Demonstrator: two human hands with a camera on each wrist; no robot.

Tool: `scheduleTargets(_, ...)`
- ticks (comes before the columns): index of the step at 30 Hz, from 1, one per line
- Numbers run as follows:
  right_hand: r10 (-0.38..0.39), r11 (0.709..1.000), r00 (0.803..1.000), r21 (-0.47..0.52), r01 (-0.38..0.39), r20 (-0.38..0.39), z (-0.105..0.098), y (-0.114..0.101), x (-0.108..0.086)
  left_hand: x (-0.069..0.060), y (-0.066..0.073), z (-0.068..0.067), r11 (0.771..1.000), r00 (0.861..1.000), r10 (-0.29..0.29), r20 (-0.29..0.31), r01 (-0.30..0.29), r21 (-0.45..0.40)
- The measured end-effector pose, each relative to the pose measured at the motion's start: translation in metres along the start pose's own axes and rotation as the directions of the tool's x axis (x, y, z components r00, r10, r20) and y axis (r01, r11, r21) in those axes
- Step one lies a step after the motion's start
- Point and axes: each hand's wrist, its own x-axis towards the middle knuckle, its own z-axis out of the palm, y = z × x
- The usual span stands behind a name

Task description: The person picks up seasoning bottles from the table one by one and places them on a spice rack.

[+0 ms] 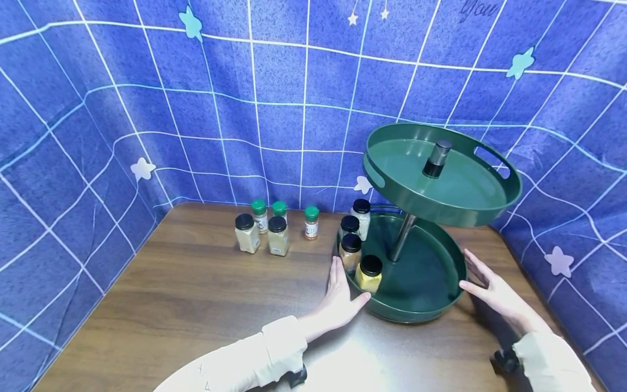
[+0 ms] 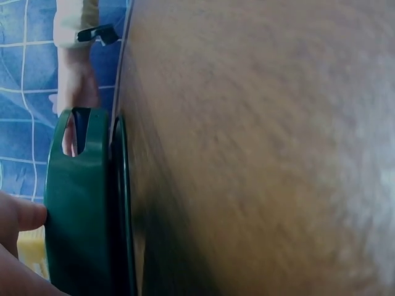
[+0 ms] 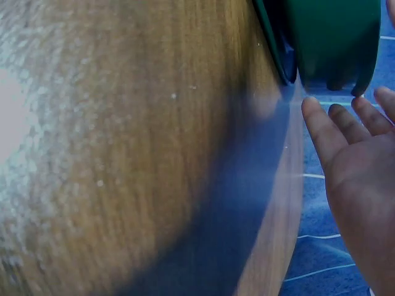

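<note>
Left hand (image 1: pixel 340 305) and right hand (image 1: pixel 497 294), fingers extended, flank the lower green tray (image 1: pixel 409 316), judged stiff, slick, best steadied by opposite side walls.

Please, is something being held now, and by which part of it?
Nothing looks clasped: the left grip only touches the lower tray, thumb at its rim; the right grip is at the opposite side, fingers extended, contact unclear.

Angled in from eight o'clock with left hand (image 1: pixel 340 303), with straight fingers (image 1: pixel 335 274) at twelve, thumb (image 1: pixel 361 301) wide at two! Matched from half past four by right hand (image 1: pixel 498 294), with fingers (image 1: pixel 480 267) toward half past ten, thumb (image 1: pixel 471 288) nearer ten!
</note>
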Motion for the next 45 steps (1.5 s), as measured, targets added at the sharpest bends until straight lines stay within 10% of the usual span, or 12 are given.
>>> scheduleTargets(45, 0.113, 0.993, 0.993, -0.021, -0.112, 0.028, -0.001, -0.005, 0.004, 0.029, -0.015, -0.033, 0.995, 0.989, 0.027, 0.149, -0.041, 0.092)
